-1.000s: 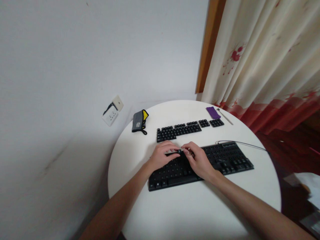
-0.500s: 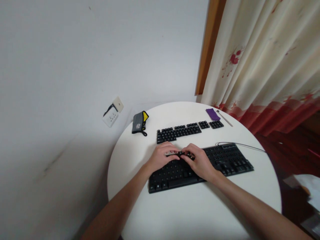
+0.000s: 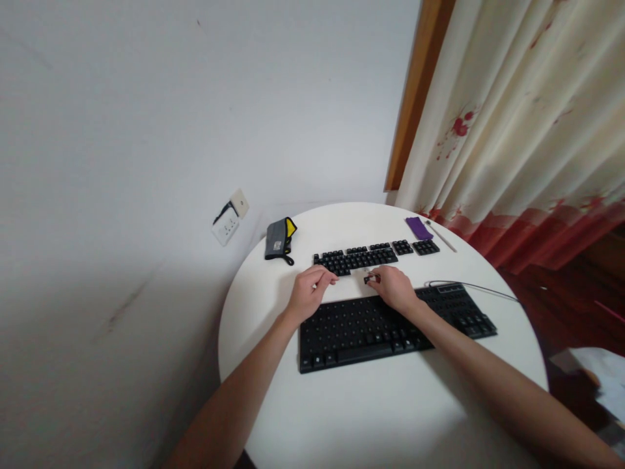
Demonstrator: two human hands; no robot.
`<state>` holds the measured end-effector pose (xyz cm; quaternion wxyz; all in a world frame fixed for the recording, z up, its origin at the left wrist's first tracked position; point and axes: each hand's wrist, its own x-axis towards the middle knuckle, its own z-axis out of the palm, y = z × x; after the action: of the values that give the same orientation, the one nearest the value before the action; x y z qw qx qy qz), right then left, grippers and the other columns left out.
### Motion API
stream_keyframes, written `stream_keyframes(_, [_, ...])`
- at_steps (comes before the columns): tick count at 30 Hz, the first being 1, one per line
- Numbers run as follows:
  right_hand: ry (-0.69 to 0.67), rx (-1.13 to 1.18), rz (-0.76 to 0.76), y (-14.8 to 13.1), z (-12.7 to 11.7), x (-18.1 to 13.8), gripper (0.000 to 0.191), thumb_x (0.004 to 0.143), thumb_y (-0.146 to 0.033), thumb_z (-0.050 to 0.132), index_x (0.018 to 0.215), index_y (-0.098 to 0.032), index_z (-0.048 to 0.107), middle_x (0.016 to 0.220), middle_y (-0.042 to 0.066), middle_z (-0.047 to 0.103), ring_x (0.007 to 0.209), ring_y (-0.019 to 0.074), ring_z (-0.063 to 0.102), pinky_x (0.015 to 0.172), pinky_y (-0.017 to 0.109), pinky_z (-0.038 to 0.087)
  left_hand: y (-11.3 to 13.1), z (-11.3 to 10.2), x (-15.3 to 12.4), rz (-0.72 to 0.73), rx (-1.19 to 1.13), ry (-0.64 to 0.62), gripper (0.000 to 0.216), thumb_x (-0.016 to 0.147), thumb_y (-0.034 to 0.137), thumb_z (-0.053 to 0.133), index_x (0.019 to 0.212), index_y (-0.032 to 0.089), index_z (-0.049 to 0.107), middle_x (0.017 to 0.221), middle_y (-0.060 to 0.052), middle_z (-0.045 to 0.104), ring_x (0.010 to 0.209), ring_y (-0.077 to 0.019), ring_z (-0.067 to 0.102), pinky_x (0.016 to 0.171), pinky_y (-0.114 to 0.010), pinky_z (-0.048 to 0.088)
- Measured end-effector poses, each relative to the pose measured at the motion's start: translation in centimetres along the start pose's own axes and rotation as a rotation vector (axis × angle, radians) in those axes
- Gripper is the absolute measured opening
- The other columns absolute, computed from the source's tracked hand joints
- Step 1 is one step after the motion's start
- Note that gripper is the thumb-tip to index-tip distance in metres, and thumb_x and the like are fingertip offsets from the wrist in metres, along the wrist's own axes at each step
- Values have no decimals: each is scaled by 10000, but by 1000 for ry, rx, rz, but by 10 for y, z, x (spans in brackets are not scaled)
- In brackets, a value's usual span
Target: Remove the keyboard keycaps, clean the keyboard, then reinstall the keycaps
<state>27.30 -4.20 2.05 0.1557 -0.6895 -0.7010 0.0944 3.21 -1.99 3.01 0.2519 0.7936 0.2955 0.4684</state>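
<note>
A black keyboard [image 3: 351, 326] lies on the white round table [image 3: 342, 417], many of its left and middle key places bare of caps. Above its upper edge, my right hand [image 3: 394, 286] pinches a small black keycap [image 3: 367, 280]; something pale and thin shows by those fingertips, too small to name. My left hand [image 3: 308, 290] is closed, thumb against fingers, over the keyboard's upper left corner; what it holds, if anything, is hidden. Just beyond the hands, loose black keycaps [image 3: 374, 258] are laid out in rows, with the left fingertips close to their near edge.
A grey and yellow cloth [image 3: 278, 240] lies at the table's back left. At the back right are a purple cloth [image 3: 418, 228] and a thin pale brush [image 3: 442, 236]. The keyboard's cable [image 3: 481, 286] runs off the right edge. A wall stands close on the left.
Both hands have lifted off the keyboard's middle and moved away from me toward the keycap rows, drawing apart. A keycap now shows in the right fingers. The view has shifted slightly.
</note>
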Motion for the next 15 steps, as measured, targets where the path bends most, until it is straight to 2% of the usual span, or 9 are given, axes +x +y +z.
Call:
stream_keyframes(7, [-35, -32, 49, -17, 8, 23, 181, 862, -330, 620, 926, -209, 739, 918, 90, 739, 884, 227, 670, 703, 267, 414, -7, -1, 1, -43, -7, -11, 372, 999, 340, 453, 832, 156, 730, 761, -56, 685, 754, -161, 641, 692, -272, 508])
stream_keyframes(15, [-47, -65, 105, -18, 12, 28, 185, 851, -343, 635, 893, -190, 730, 938, 102, 738, 899, 229, 674, 709, 268, 431, -6, -1, 1, -47, -20, -23, 379, 1001, 338, 450, 822, 154, 729, 762, -57, 686, 748, -159, 641, 692, -272, 503])
